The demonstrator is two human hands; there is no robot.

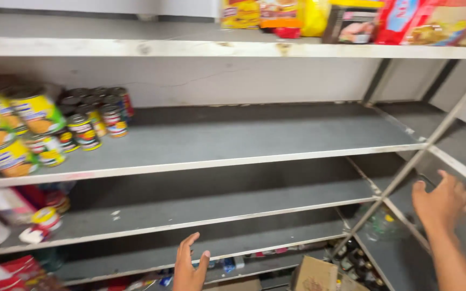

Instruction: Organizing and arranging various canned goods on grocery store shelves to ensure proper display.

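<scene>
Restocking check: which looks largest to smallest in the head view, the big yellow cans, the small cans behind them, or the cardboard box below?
1. Cardboard box, though cut off by the frame.
2. Big yellow cans, nearer the camera, so unsure.
3. Small cans.

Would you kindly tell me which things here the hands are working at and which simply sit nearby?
In hand:
- left hand, open below the lower shelf
- right hand, open by the metal brace

Nearby:
- cans
- cardboard box
- top-shelf packets
</scene>
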